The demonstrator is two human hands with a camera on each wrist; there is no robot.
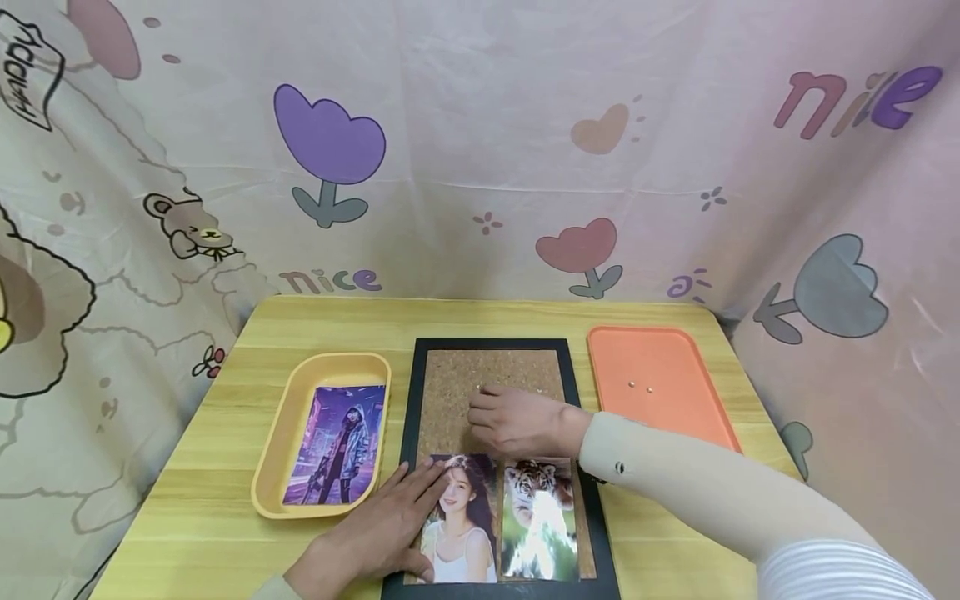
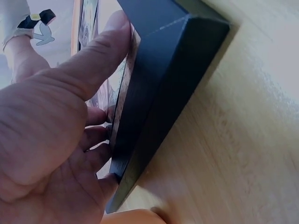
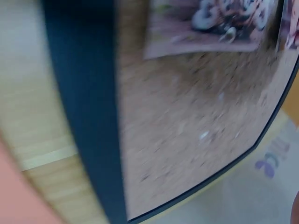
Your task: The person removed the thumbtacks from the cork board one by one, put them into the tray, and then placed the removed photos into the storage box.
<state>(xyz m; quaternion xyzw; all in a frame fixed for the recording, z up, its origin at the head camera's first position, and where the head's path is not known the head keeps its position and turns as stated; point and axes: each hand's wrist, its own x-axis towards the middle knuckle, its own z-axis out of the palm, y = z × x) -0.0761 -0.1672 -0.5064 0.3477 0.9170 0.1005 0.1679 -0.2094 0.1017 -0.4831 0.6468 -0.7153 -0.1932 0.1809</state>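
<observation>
My left hand [image 1: 393, 521] lies with fingers spread over the left edge of a photo of a person in a white top [image 1: 459, 542]. The photo is at the lower left of a black-framed cork board [image 1: 457, 375]. In the left wrist view, the thumb [image 2: 100, 56] rests along the frame's inner edge. Beside that photo lies a tiger photo [image 1: 536, 500], with a small pin [image 3: 229, 35] near its top edge. My right hand [image 1: 521, 421] is over the cork above the photos, fingers bent downward; whether it pinches anything is hidden. A small pale speck [image 3: 204, 135] shows on the cork.
Left of the board stands a yellow tray [image 1: 273, 467] with a purple picture of a hooded figure [image 1: 341, 450] inside. To the right, an orange tray [image 1: 645, 354] holds two small pins [image 1: 641, 387]. A printed curtain [image 1: 465, 125] hangs behind the wooden table [image 1: 202, 467].
</observation>
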